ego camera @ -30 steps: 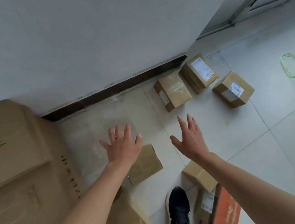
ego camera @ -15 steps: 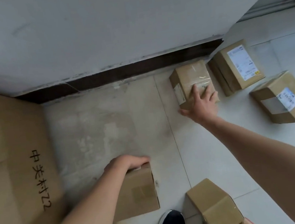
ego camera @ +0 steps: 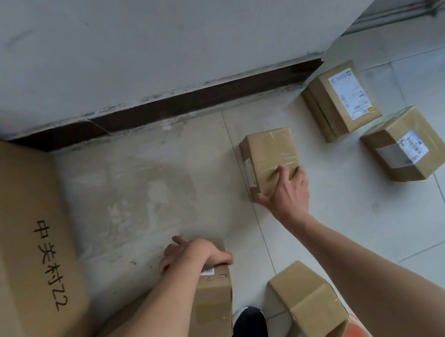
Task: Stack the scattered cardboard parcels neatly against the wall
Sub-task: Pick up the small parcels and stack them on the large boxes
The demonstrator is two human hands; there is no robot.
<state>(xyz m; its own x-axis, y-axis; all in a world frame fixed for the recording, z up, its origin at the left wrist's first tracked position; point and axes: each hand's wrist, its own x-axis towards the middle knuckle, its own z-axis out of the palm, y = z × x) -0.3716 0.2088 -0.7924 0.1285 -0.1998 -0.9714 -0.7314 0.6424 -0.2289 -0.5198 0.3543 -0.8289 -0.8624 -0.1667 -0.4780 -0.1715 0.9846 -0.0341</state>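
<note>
The right hand (ego camera: 288,197), which half a second ago was just landing on the taped parcel (ego camera: 268,156), is now grasping it and dragging it off the skirting. The left hand (ego camera: 195,254) is still gripping the near parcel (ego camera: 212,305) on the floor (ego camera: 149,193); stacking is only beginning.

Looks like a hallway or entry area of a bldg used as a parcel drop/storage spot, not a furnished room. Evidence: plain grey-white wall (ego camera: 145,38) across the top of frame w/ dark scuffed baseboard (ego camera: 180,103) below it; pale floor tiles (ego camera: 360,222), stained at centre; metal door track or threshold (ego camera: 405,7) at upper right. Big carton w/ handwritten marker text (ego camera: 25,246) at left; small taped parcels w/ shipping labels (ego camera: 343,99) at right, lying loose on the floor.
</note>
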